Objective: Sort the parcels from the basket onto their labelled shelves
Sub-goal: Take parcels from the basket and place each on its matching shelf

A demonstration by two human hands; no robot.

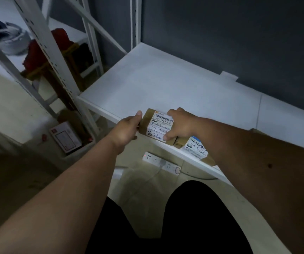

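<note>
Brown parcel [156,125] between gripping left hand [127,130] and right hand [177,123], at shelf [165,85] edge

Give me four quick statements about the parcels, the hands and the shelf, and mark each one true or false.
1. Both hands hold one parcel. True: left hand, right hand.
2. That parcel lies at the back of the shelf. False: it is at the front edge.
3. A second parcel lies beside it. True.
4. A power strip sits on the shelf. False: it lies on the floor below.
</note>
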